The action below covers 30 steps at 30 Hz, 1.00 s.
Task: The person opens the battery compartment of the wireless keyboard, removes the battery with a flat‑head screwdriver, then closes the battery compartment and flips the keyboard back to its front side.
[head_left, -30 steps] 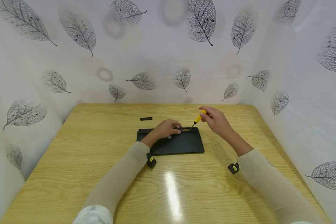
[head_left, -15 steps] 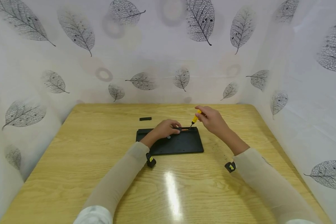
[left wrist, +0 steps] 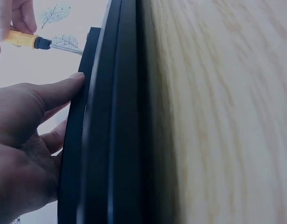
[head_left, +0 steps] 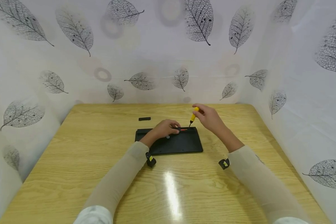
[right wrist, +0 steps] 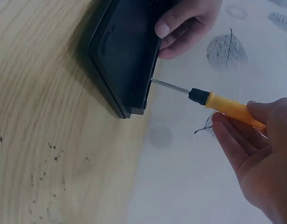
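A flat black keyboard [head_left: 184, 144] lies underside up on the table, its keys hidden. Along its far edge runs an open slot with a slim reddish thing [head_left: 184, 129] inside, perhaps a battery. My left hand [head_left: 164, 128] grips that far edge, the thumb [left wrist: 64, 91] on top and the fingers partly hidden behind. Between thumb and fingers, my right hand [head_left: 210, 119] holds a screwdriver [right wrist: 227, 107] by its yellow handle. The metal shaft slants down and its tip reaches the slot, right of the left thumb; the tip itself is hard to see.
Behind the keyboard, a small black strip [head_left: 144, 119], like a compartment cover, lies on the wooden table [head_left: 100, 155]. Dark specks [right wrist: 52, 158] are scattered to the right of the keyboard. A leaf-patterned curtain [head_left: 156, 56] hangs around the table's back and sides.
The right hand has moved a little left along the slot, and the screwdriver stands more upright. The left hand keeps its grip on the keyboard.
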Motion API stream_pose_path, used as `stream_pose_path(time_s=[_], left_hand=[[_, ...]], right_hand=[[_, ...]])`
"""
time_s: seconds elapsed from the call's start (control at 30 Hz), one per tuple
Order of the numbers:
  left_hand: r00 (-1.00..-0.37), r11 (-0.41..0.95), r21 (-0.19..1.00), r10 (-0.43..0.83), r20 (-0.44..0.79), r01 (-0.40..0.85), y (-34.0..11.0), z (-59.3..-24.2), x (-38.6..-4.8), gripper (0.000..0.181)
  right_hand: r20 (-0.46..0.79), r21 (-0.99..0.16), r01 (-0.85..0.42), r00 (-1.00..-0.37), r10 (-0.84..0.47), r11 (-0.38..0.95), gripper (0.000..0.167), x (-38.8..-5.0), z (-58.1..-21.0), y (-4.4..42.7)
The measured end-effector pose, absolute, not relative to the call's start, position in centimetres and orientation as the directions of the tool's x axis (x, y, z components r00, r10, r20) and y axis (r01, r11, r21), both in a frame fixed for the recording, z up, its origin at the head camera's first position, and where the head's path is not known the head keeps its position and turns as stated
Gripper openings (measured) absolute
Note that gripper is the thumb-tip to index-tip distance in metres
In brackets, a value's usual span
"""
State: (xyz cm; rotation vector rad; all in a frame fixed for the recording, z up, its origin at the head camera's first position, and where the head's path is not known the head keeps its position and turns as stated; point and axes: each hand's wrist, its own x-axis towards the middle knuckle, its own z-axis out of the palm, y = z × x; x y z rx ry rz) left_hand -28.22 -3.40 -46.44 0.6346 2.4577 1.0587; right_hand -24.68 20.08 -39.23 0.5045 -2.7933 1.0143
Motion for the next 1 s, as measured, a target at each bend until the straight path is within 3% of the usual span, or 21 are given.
stream_pose_path(time_s=[0.13, 0.3, 0.63, 1.0], left_hand=[[-0.827, 0.613, 0.749, 0.538, -0.161, 0.253, -3.4, -46.5, -28.1, 0.032], [-0.833, 0.61, 0.751, 0.532, -0.151, 0.253, -3.4, -46.4, -28.0, 0.032], [-0.834, 0.614, 0.745, 0.533, -0.147, 0.262, -3.6, -46.4, -27.9, 0.03], [-0.832, 0.602, 0.758, 0.535, -0.147, 0.252, -3.3, -46.0, -27.7, 0.031]], right_hand=[[0.158, -0.786, -0.232, -0.972, -0.176, 0.573, 0.041, -25.3, -40.0, 21.2], [0.157, -0.9, -0.175, -0.984, -0.078, 0.399, 0.041, -25.5, -42.0, 22.5], [0.13, -0.972, -0.1, -0.983, 0.128, 0.214, 0.037, -24.6, -45.3, 23.2], [-0.025, -0.999, 0.03, -0.971, 0.239, 0.017, 0.043, -23.8, -46.7, 24.0]])
